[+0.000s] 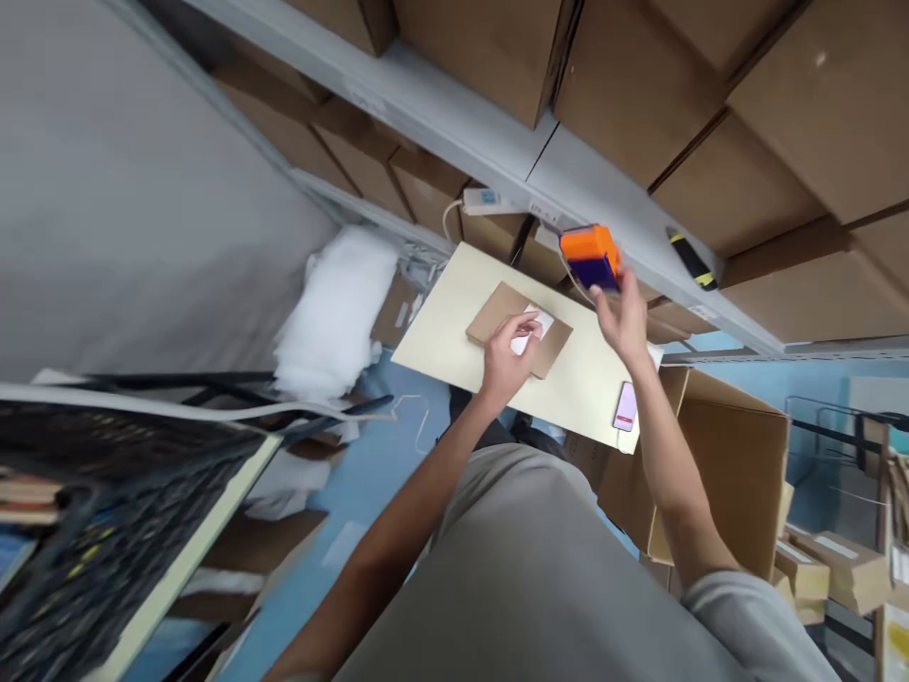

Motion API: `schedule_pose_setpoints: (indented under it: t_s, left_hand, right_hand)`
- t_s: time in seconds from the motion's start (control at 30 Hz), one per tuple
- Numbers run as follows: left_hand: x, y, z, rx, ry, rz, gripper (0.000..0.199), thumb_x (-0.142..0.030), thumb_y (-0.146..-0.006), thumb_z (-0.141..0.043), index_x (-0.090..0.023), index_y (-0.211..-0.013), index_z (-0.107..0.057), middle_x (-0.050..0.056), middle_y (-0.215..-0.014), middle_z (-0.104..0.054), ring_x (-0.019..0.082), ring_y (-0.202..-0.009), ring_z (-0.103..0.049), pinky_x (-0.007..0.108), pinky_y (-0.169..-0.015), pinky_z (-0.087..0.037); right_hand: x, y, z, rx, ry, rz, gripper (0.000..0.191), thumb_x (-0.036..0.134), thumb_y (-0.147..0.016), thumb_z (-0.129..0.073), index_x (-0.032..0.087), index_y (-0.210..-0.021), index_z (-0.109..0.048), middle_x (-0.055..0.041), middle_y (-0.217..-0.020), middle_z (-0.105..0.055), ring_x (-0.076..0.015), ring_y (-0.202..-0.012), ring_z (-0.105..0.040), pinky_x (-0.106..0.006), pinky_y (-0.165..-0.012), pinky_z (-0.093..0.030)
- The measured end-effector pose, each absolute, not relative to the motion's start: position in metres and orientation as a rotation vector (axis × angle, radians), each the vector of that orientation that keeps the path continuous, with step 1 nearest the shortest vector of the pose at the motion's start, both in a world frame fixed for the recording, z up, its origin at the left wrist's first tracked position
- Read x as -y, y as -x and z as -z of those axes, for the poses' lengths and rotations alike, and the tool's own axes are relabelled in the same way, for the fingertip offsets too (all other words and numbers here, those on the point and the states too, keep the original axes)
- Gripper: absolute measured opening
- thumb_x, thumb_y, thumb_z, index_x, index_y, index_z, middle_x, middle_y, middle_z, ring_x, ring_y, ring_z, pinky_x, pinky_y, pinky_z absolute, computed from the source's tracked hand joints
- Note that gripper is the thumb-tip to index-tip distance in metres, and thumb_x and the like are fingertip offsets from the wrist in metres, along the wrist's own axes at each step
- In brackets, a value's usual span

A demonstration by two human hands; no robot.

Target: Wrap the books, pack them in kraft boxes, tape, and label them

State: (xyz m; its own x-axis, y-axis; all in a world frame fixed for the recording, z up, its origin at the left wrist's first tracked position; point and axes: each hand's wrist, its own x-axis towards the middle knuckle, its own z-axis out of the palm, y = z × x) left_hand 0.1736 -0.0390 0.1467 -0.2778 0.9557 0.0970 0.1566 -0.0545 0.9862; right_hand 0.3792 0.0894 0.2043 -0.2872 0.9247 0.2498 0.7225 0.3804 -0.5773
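A flat brown cardboard box (pixel 495 308) lies on the cream-coloured tabletop (pixel 454 284), with a white paper label (pixel 543 319) over its upper face. My left hand (pixel 507 360) is at the label, thumb and fingers curled together on it; whether the label is stuck down I cannot tell. Raised over the far right part of the table, my right hand (pixel 626 317) grips an orange and dark-blue block-shaped handheld tool (pixel 591 256). That tool is apart from the box, and its exact kind is unclear.
A phone (pixel 626 407) lies at the table's right edge. Behind runs a grey shelf (pixel 490 133) with cardboard cartons and a black-yellow utility knife (pixel 691 260). An open carton (pixel 731 474) stands right; white wrapping material (pixel 341 313) and a black crate (pixel 142 530) are left.
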Motion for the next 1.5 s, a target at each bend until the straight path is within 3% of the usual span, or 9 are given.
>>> schedule_pose_setpoints:
  t_s: [0.1,0.2,0.33,0.53,0.8,1.17,1.5]
  left_hand:
    - [0.083,-0.214,-0.132,-1.493,-1.203,-1.448,0.037,-0.048,-0.110,-0.071,-0.025,-0.138,-0.069,0.009,-0.121,-0.080,0.022,-0.112,-0.081,0.039,-0.103,-0.068]
    - [0.125,-0.243,-0.118,-1.547,-1.154,-1.477,0.033,-0.051,-0.108,-0.075,-0.025,-0.127,-0.070,0.007,-0.114,-0.078,0.021,-0.103,-0.079,0.037,-0.094,-0.068]
    - [0.168,-0.255,-0.109,-1.631,-1.223,-1.334,0.029,-0.055,-0.111,-0.070,-0.026,-0.113,-0.074,0.006,-0.108,-0.078,0.022,-0.101,-0.077,0.038,-0.093,-0.066]
    - [0.202,-0.258,-0.111,-1.588,-1.409,-1.152,0.030,-0.053,-0.114,-0.064,-0.026,-0.114,-0.076,0.008,-0.114,-0.081,0.025,-0.110,-0.076,0.042,-0.099,-0.064]
    - [0.176,-0.245,-0.141,-1.480,-1.293,-1.347,0.043,-0.057,-0.112,-0.065,-0.028,-0.142,-0.074,0.011,-0.129,-0.077,0.026,-0.120,-0.076,0.039,-0.095,-0.064]
    - [0.154,-0.241,-0.165,-1.359,-1.541,-1.168,0.024,-0.048,-0.109,-0.075,-0.026,-0.104,-0.082,0.005,-0.101,-0.078,0.022,-0.099,-0.072,0.036,-0.086,-0.062]
    - [0.175,-0.247,-0.145,-1.472,-1.607,-1.331,0.034,-0.057,-0.112,-0.069,-0.028,-0.098,-0.080,0.004,-0.096,-0.077,0.023,-0.096,-0.072,0.042,-0.094,-0.061]
  right_hand:
    - [0.002,-0.379,-0.172,1.815,1.269,-1.001,0.054,0.075,-0.109,-0.062,0.025,-0.131,-0.059,-0.0105,-0.122,-0.076,-0.0278,-0.112,-0.075,-0.045,-0.104,-0.062]
    - [0.070,-0.385,-0.144,1.540,1.274,-1.286,0.055,0.074,-0.103,-0.073,0.025,-0.125,-0.061,-0.0063,-0.114,-0.076,-0.0233,-0.107,-0.074,-0.039,-0.102,-0.062]
    - [0.118,-0.403,-0.122,1.360,1.332,-1.478,0.057,0.075,-0.099,-0.078,0.026,-0.122,-0.064,-0.0049,-0.111,-0.076,-0.0230,-0.110,-0.074,-0.040,-0.106,-0.063]
    - [0.154,-0.422,-0.114,1.264,1.254,-1.708,0.060,0.077,-0.099,-0.077,0.025,-0.129,-0.070,-0.0085,-0.123,-0.085,-0.0269,-0.119,-0.080,-0.048,-0.119,-0.062]
    - [0.172,-0.465,-0.126,1.721,1.417,-1.439,0.049,0.068,-0.107,-0.070,0.025,-0.131,-0.072,-0.0090,-0.121,-0.083,-0.0281,-0.111,-0.077,-0.044,-0.106,-0.064]
    - [0.157,-0.518,-0.143,2.326,1.206,-1.026,0.036,0.057,-0.117,-0.057,0.023,-0.122,-0.070,-0.0132,-0.111,-0.079,-0.0321,-0.105,-0.073,-0.047,-0.096,-0.062]
    - [0.144,-0.524,-0.136,2.656,1.149,-1.021,0.043,0.060,-0.120,-0.044,0.022,-0.127,-0.063,-0.0157,-0.113,-0.077,-0.0356,-0.107,-0.072,-0.055,-0.097,-0.064]
